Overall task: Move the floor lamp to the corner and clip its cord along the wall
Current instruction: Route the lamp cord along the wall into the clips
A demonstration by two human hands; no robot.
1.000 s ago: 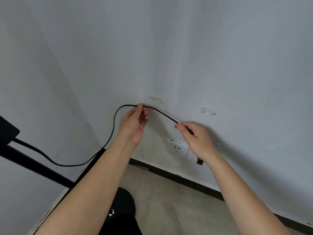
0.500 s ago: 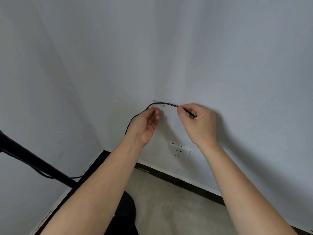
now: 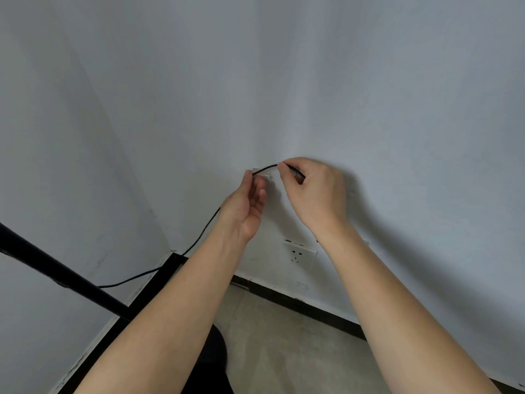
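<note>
Left hand: the left hand (image 3: pixel 244 207) is raised to the wall (image 3: pixel 369 109), palm turned up and toward the camera, thumb and fingertips pinching the cord (image 3: pixel 265 167) at the left end of the clip.
Right hand: the right hand (image 3: pixel 315 191) is against the wall just right of the left one, back of the hand to the camera, thumb and forefinger pinched on the cord; the cord passes under its fingers and shows again at the knuckles.
Cord: thin and black, it arches in a short span between the two hands, right at the clip. From the left hand it drops down and to the left along the wall toward the room corner, crosses the dark baseboard (image 3: pixel 298 305) there and runs on behind the lamp pole.
Clip: a small clear clip (image 3: pixel 262 173) is stuck on the wall between the two hands, under the arch of cord; whether the cord is seated in it cannot be told.
Lamp: the black pole (image 3: pixel 56 271) of the floor lamp slants across the lower left, in front of the left wall near the corner.
Socket: a white wall socket (image 3: pixel 299 251) sits on the wall below the hands, above the baseboard, between the two forearms.
Floor: bare grey floor (image 3: pixel 284 351) below the baseboard.
</note>
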